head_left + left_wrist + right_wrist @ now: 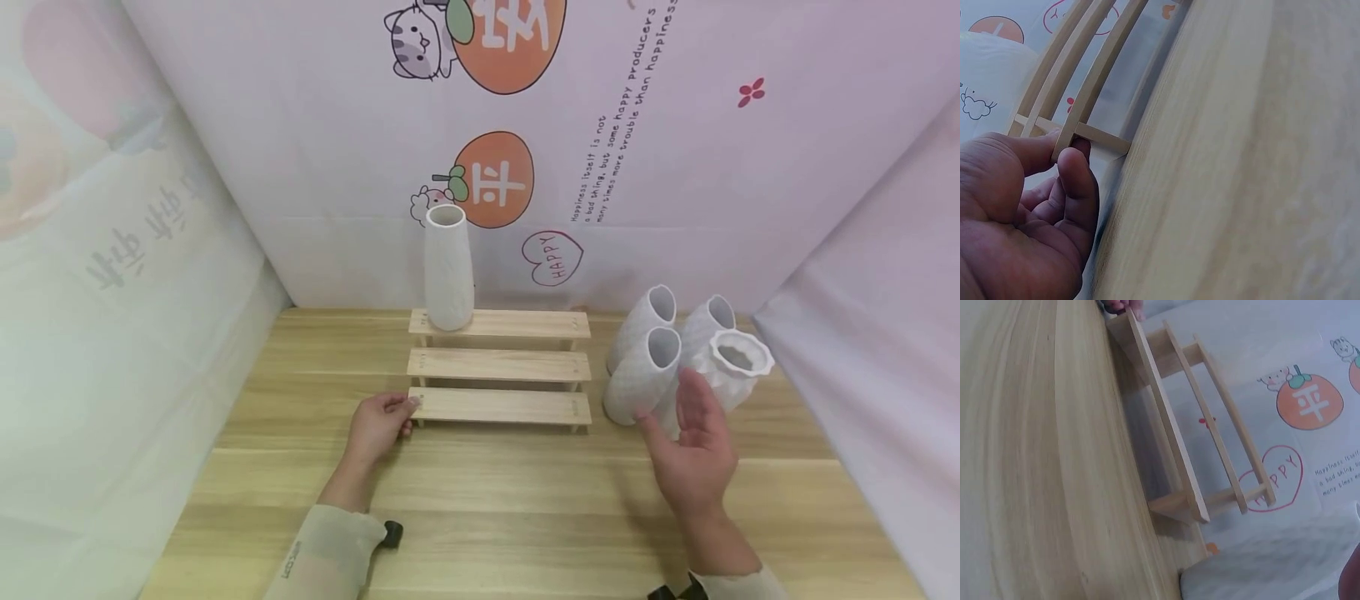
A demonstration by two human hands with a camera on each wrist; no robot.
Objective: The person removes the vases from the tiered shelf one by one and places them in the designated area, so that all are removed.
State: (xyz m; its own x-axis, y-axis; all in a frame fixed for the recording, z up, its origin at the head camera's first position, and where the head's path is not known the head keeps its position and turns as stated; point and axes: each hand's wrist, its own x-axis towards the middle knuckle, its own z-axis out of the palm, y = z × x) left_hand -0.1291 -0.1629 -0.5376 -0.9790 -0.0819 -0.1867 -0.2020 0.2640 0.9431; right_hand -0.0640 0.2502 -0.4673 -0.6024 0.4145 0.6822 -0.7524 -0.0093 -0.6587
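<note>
A three-tier wooden rack (498,406) stands on the table. My left hand (378,429) pinches the left end of its lowest board between thumb and fingers, as the left wrist view shows up close. At the left of the top board, a tall white vase (447,271) stands upright. My right hand (697,458) is held open, thumb spread, just in front of several white vases to the right of the rack. Among these are a textured vase (637,387) at the front and a ruffled-rim vase (727,379). Whether the right fingers touch one cannot be told.
Printed white cloth (337,167) hangs behind the wooden table (480,517), with more cloth along both sides. The right-hand vases stand close together near the right cloth (862,333). In the right wrist view, a white vase (1272,562) is beside the rack's near end.
</note>
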